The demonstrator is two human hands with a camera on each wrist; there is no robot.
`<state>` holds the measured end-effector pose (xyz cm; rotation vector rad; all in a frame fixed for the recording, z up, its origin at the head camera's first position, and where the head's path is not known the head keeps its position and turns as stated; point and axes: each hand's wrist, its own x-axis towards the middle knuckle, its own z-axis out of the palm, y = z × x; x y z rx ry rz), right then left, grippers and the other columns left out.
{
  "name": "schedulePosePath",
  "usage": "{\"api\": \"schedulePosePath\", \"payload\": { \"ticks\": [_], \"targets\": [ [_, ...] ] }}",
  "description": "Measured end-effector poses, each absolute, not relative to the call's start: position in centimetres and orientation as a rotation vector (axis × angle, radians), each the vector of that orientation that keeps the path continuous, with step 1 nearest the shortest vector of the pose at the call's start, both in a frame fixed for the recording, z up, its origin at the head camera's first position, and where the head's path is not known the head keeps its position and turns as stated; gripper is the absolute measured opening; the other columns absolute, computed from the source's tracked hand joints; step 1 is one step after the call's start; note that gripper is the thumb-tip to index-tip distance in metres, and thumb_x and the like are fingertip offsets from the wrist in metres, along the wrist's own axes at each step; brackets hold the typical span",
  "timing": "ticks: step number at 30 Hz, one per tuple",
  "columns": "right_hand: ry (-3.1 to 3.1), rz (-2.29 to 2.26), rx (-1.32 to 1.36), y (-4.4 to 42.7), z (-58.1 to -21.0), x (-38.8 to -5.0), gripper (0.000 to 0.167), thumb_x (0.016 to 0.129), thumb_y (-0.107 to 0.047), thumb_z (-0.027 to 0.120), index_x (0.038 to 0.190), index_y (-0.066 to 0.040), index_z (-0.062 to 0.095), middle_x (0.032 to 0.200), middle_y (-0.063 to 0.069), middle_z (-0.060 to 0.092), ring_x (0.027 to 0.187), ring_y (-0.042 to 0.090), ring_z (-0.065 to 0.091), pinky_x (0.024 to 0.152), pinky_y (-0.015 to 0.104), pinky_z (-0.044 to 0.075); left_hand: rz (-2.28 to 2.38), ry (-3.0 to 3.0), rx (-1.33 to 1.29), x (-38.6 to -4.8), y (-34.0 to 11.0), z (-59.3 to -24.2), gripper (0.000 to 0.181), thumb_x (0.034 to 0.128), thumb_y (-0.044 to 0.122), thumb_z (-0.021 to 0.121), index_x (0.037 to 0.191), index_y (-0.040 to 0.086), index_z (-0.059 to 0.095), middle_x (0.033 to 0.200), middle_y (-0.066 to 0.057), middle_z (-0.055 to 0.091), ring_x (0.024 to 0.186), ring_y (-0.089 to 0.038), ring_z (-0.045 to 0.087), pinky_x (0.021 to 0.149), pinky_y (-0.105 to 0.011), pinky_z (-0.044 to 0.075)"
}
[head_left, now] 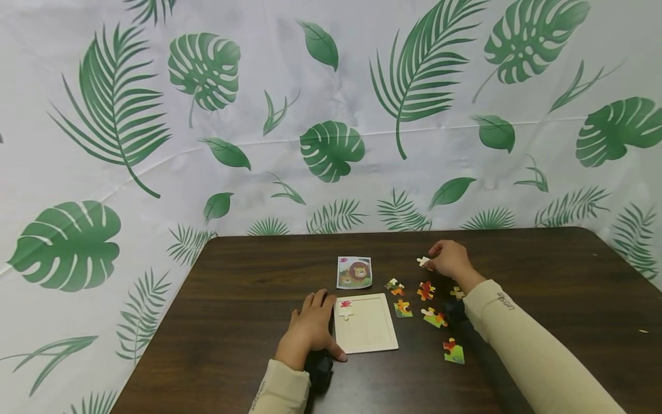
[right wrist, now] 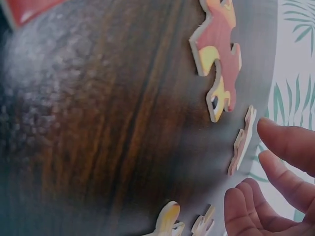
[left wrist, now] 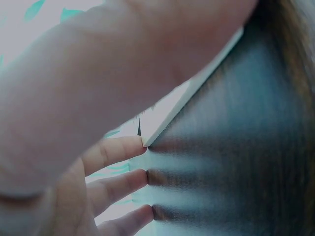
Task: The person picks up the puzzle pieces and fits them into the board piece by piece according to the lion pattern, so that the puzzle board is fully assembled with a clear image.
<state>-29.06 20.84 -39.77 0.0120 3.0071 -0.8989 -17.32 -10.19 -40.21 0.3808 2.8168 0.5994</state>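
Okay, we have the left hand (head_left: pixel 312 326) lying splayed, fingers straight and apart, along the left edge of the tray (head_left: pixel 369 325), index tip at the top-left corner, thumb by the lower one; it isn't clamped on anything. The right hand (head_left: pixel 450 261) is at the pale piece (head_left: pixel 421 261), right of the card: fingers bent, tips apart, and in the right wrist view they look clear of it, though we can't be sure about light contact. Progress: we judge the puzzle barely begun. One placed piece (head_left: pixel 345 311), part red, sits inside the tray's upper-left corner; the rest of the tray is bare wood, so every loose piece is left to fit. Counts: two hands, one tray, one placed piece, seven loose pieces (head_left: pixel 402 309) in the head view, pale one included, scattered right of the tray. The right wrist view has two at its lower edge, so we suspect another is hidden behind the wrist. One picture card (head_left: pixel 354 273) with a lion lies just beyond the tray. Two black wrist devices (head_left: pixel 319 368), one per wrist. One dark bench (head_left: pixel 217 322), one leaf-print backdrop (head_left: pixel 258 190) behind.
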Motion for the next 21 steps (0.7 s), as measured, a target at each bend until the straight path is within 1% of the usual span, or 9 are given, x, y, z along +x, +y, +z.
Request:
{"api": "schedulePosePath", "payload": {
  "ticks": [5, 10, 21],
  "targets": [
    [2.978, -0.905, 0.014, 20.61, -39.78, -28.77, 0.028, 0.079, -0.012, 0.072, 0.095, 0.007, 0.06, 0.091, 0.02, 0.059, 0.076, 0.032, 0.055, 0.068, 0.043, 0.046, 0.607, 2.811, 0.369, -17.38, -10.15, -40.3, 0.113, 0.0461, 0.041, 0.091, 0.139, 0.007, 0.036, 0.145, -0.017, 0.024, 0.133, -0.04, 0.019, 0.094, -0.068, 0.021],
    [2.957, -0.906, 0.049, 20.45, -39.88, -28.66, 0.028, 0.079, -0.012, 0.071, 0.096, 0.007, 0.06, 0.091, 0.021, 0.058, 0.078, 0.032, 0.055, 0.067, 0.043, 0.046, 0.609, 2.814, 0.368, -17.38, -10.12, -40.3, 0.113, 0.0457, 0.041, 0.091, 0.139, 0.008, 0.036, 0.145, -0.017, 0.025, 0.133, -0.039, 0.019, 0.094, -0.068, 0.021],
    [2.982, -0.818, -0.004, 20.52, -40.03, -28.95, 0.026, 0.08, -0.011, 0.071, 0.095, 0.008, 0.063, 0.091, 0.021, 0.06, 0.082, 0.036, 0.053, 0.07, 0.044, 0.046, 0.613, 2.815, 0.371, -17.4, -10.16, -40.34, 0.112, 0.0467, 0.041, 0.091, 0.139, 0.008, 0.036, 0.145, -0.018, 0.025, 0.133, -0.04, 0.019, 0.094, -0.068, 0.02]
  ]
}}
